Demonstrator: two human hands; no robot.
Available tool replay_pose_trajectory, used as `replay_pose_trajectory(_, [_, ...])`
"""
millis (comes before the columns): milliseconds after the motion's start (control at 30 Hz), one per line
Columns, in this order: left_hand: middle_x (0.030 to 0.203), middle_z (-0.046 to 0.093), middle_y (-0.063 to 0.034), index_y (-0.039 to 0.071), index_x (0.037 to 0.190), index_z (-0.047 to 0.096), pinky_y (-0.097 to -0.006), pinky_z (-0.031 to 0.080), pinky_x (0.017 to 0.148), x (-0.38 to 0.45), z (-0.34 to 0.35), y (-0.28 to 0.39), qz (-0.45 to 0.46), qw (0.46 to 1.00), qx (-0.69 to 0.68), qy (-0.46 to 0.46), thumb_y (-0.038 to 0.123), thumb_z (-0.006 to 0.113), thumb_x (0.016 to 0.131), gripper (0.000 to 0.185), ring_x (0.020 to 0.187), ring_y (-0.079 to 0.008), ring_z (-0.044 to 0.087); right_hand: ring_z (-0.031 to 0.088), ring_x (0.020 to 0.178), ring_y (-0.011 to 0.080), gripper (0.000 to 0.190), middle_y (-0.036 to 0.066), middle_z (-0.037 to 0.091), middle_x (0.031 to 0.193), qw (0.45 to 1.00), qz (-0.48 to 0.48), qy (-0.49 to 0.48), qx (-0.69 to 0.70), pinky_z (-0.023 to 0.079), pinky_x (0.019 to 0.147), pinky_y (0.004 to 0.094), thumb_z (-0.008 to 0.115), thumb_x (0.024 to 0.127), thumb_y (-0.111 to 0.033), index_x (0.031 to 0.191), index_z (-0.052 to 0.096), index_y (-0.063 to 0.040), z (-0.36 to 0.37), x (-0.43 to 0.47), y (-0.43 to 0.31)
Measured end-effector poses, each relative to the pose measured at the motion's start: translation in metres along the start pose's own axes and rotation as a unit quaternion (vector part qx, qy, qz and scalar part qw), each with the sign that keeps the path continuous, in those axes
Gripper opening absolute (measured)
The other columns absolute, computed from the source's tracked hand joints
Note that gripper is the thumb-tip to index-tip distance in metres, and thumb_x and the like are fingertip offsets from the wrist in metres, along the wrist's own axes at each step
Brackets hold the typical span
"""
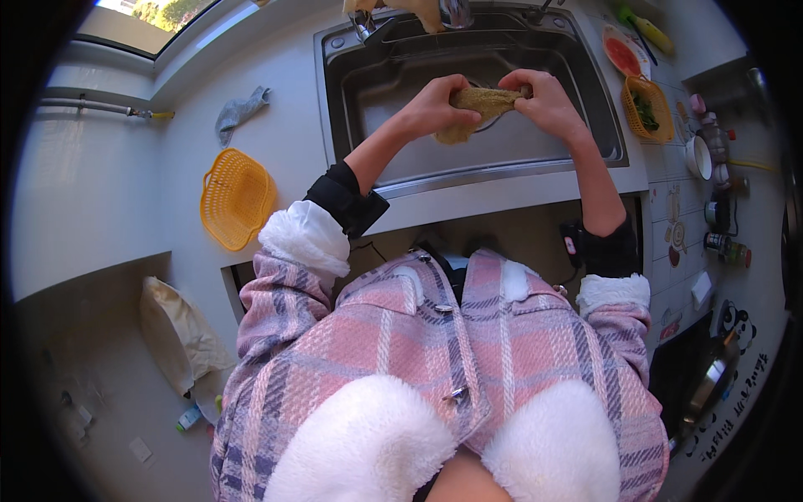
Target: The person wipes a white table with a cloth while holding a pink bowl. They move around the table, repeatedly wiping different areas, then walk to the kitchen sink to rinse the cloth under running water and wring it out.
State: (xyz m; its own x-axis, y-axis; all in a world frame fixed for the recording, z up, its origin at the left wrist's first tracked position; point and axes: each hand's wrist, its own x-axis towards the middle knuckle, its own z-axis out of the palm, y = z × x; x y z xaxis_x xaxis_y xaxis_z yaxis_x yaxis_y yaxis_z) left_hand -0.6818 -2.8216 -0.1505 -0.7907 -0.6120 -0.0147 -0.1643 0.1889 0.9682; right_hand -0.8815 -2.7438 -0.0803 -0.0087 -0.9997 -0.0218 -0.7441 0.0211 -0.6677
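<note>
Above the basin of a stainless-steel sink (414,177), both hands hold one yellowish-brown cloth (484,100). My left hand (440,108) grips its left part between thumb and fingers, and a loose flap hangs below that hand. On the other side, my right hand (544,103) pinches the bunched right end. The cloth is stretched between the hands and hides part of the drain behind it. At the sink's back edge stands a metal faucet (370,28), with a pale cloth (419,11) draped by it.
Left of the sink are a grey cloth (241,114) and a yellow plastic basket (235,194). To the right lie a small yellow basket (646,112) holding green leaves, a plate with red food (622,53), a white bowl (697,157) and several bottles. A pan (712,376) rests on the stove.
</note>
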Motion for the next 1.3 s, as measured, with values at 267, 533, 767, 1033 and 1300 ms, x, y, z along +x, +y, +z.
replay_pose_trajectory(267, [0.106, 0.064, -0.0076, 0.006, 0.111, 0.056, -0.0241, 0.047, 0.065, 0.006, 0.023, 0.023, -0.046, 0.977, -0.207, 0.033, 0.019, 0.066, 0.086, 0.030, 0.090, -0.0129, 0.061, 0.060, 0.078, 0.0168, 0.020, 0.009, 0.064, 0.086, 0.989, -0.135, 0.048, 0.048, 0.048, 0.075, 0.0283, 0.049, 0.079, 0.005, 0.092, 0.064, 0.000, -0.026, -0.015, 0.007])
replay_pose_trajectory(533, [0.096, 0.064, -0.0070, 0.002, 0.106, 0.063, -0.0262, 0.049, 0.067, 0.011, 0.071, 0.019, -0.003, 0.993, -0.053, 0.105, 0.014, 0.071, 0.080, 0.030, 0.080, -0.0128, 0.058, 0.061, 0.090, 0.0187, 0.036, 0.010, 0.062, 0.097, 0.977, -0.190, 0.043, 0.090, 0.049, 0.084, 0.0281, 0.047, 0.078, 0.013, 0.107, 0.062, -0.004, -0.020, -0.026, 0.005])
replay_pose_trajectory(767, [0.083, 0.064, -0.0101, -0.002, 0.091, 0.064, -0.0276, 0.048, 0.069, 0.011, 0.062, 0.015, 0.037, 0.969, 0.033, 0.242, 0.018, 0.068, 0.083, 0.022, 0.073, -0.0166, 0.058, 0.061, 0.091, 0.0202, 0.041, 0.011, 0.062, 0.097, 0.977, -0.186, 0.090, -0.049, 0.049, 0.085, 0.0290, 0.045, 0.075, 0.014, 0.110, 0.060, -0.003, -0.039, -0.025, 0.029])
replay_pose_trajectory(1033, [0.086, 0.060, -0.0051, 0.000, 0.095, 0.060, -0.0253, 0.047, 0.074, -0.017, 0.044, 0.024, -0.031, 0.960, -0.147, 0.235, 0.007, 0.064, 0.083, 0.014, 0.080, -0.0140, 0.057, 0.058, 0.097, 0.0197, 0.048, 0.011, 0.058, 0.106, 0.927, 0.071, -0.102, 0.353, 0.050, 0.087, 0.0340, 0.069, 0.081, -0.025, 0.120, 0.053, -0.003, -0.009, -0.018, 0.034])
replay_pose_trajectory(1300, [0.088, 0.061, -0.0064, 0.003, 0.098, 0.064, -0.0287, 0.049, 0.078, -0.041, 0.023, 0.024, -0.010, 0.976, -0.061, 0.207, 0.001, 0.065, 0.079, 0.019, 0.084, -0.0165, 0.059, 0.057, 0.084, 0.0138, 0.039, 0.006, 0.062, 0.092, 0.951, -0.006, -0.177, 0.252, 0.049, 0.070, 0.0257, 0.070, 0.083, -0.039, 0.105, 0.066, -0.007, 0.013, 0.013, 0.019])
